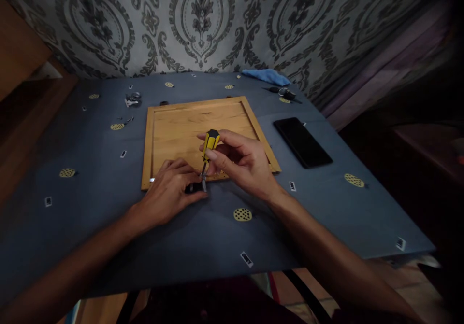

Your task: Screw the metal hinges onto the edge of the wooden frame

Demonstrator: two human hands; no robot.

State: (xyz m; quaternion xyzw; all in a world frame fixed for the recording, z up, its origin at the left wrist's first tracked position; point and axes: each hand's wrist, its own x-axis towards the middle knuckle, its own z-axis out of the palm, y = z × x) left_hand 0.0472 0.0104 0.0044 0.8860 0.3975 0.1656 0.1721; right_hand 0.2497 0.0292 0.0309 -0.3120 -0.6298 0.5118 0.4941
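A wooden cabinet door panel (174, 126) lies flat on the blue-grey table (311, 203). My right hand (246, 162) is closed round a yellow and black screwdriver (210, 143), held nearly upright with its tip down at the panel's near edge. My left hand (170, 189) rests at that same edge, fingers pinched on a small dark metal fitting (194, 187) just under the screwdriver tip. What exactly the fitting is I cannot make out.
A black phone (302, 142) lies right of the panel. A blue cloth (266, 76) and a dark tool (284, 92) sit at the far right, small metal parts (132, 99) at the far left. Yellow dotted discs (242, 214) and small tags dot the table. Patterned wall behind.
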